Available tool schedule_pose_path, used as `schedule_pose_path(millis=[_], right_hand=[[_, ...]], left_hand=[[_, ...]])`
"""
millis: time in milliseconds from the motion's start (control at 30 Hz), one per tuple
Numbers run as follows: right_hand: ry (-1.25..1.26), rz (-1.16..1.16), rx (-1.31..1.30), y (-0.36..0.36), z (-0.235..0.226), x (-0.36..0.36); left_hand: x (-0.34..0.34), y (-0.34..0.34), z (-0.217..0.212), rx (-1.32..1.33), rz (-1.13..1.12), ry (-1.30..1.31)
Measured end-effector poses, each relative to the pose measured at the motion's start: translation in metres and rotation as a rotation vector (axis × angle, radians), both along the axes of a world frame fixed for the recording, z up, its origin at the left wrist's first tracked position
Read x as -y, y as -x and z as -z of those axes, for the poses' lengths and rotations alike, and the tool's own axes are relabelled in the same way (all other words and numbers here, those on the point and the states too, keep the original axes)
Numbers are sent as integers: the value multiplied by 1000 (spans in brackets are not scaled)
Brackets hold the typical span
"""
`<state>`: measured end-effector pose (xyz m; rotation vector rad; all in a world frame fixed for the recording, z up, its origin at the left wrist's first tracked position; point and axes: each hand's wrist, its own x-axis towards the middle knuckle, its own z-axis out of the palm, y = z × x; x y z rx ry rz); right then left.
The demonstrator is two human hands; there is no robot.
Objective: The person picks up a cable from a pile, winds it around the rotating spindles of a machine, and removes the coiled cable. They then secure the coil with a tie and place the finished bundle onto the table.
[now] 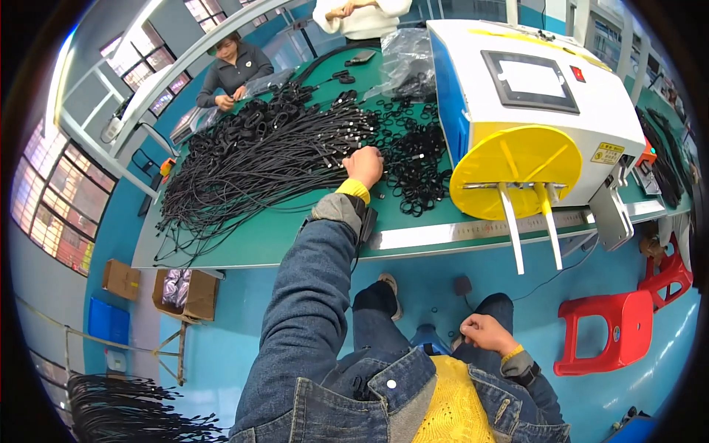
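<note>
The workroom has a blue floor and a long table with a green top, a metal ruler strip running along part of its near edge. A white machine with a yellow disc stands on the table's right part. A red stool is on the floor at right. Across the table sits a co-worker in a dark jacket; another person in a white top is at the far end.

A large pile of black cables covers the table's left part, the metal-tipped ends mostly pointing right. Just right of these ends lies a scatter of small black loops.

The left arm reaches forward and up over the near edge, sleeve pushed back from a yellow cuff. The left hand is back-up at the boundary between cables and loops, fingers curled, fingertips turned left toward the cable ends. Whether it is clamped on a cable cannot be told; the palm is hidden.

The right arm is bent and low. The right hand is above the lap, near the knee, well apart from the table, fingers curled inward with thumb and forefinger close together. Its contents cannot be determined.
</note>
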<state>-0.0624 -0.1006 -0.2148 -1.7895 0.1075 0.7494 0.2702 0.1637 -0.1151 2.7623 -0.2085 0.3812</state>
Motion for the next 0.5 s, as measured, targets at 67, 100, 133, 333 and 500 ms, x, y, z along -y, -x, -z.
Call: schedule_pose_path(millis=[67, 100, 133, 333, 500], right_hand=[[-23, 1, 12, 0, 5, 2], [-33, 11, 6, 5, 8, 5], [-36, 22, -5, 10, 8, 6], [-75, -30, 133, 16, 11, 12], [-41, 237, 486, 17, -16, 17]], left_hand=[[-10, -4, 4, 142, -59, -26], [-11, -3, 7, 201, -79, -38], [-17, -5, -3, 285, -4, -36], [-27, 26, -69, 629, 148, 386], [-6, 134, -90, 534, 351, 600]])
